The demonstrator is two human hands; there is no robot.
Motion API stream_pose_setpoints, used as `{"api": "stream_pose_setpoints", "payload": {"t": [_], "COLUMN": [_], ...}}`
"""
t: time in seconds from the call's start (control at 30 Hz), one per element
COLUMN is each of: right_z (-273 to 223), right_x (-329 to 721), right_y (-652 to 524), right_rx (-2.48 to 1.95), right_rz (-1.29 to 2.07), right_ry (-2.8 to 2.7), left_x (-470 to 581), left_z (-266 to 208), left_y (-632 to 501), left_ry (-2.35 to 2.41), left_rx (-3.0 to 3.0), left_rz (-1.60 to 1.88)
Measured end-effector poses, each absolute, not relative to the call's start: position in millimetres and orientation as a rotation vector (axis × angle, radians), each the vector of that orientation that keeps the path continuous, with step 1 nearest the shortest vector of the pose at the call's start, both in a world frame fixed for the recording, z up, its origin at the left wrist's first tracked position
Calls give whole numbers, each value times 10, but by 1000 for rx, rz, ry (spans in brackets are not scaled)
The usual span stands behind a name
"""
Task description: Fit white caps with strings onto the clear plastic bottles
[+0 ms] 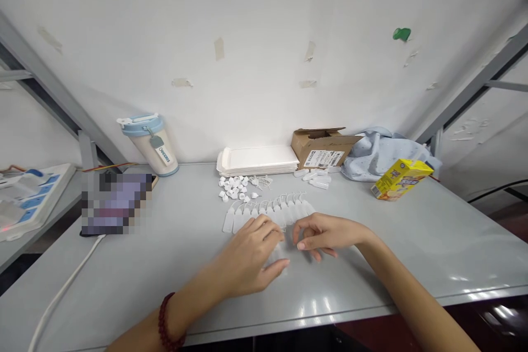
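Note:
A row of small clear plastic bottles (249, 220), each with a thin curved spout or loop at its top, lies across the middle of the table. My left hand (251, 256) hovers over or rests at the near side of the row, thumb apart from the fingers. Beneath it more clear bottles (277, 256) show in part; whether the palm touches them I cannot tell. My right hand (324, 234) is just right of them, fingers loosely curled and apart, nothing visible in it. Behind the row are a pile of small white caps (235, 188) and some thin white pieces (260, 180).
Stacked white trays (258, 159) stand by the wall beside an opened cardboard box (324, 148). Loose clear bottles (319, 181) lie before the box. A blue cloth (375, 151) and yellow carton (400, 179) are right; a tumbler (150, 146), phone (117, 203) and power strip (35, 198) left.

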State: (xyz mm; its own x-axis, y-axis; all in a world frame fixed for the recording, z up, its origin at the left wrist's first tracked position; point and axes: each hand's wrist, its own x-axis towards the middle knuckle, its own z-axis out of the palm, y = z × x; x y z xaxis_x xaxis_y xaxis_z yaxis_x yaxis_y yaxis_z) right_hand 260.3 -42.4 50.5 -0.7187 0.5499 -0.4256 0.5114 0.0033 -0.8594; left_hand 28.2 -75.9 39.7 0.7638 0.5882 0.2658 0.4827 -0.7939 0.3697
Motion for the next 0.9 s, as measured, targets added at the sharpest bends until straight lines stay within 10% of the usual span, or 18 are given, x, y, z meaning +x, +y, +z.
{"api": "stream_pose_setpoints", "payload": {"t": [0.37, 0.9], "right_z": [465, 261], "right_x": [2796, 3018], "right_y": [-274, -9], "right_rx": [-1182, -1203], "right_rz": [1641, 1001], "right_ry": [-1789, -1373], "left_x": [215, 293], "left_z": [343, 373], "left_y": [-440, 532], "left_ry": [1022, 1562], "left_rx": [2543, 2667], "left_rz": [1044, 599]}}
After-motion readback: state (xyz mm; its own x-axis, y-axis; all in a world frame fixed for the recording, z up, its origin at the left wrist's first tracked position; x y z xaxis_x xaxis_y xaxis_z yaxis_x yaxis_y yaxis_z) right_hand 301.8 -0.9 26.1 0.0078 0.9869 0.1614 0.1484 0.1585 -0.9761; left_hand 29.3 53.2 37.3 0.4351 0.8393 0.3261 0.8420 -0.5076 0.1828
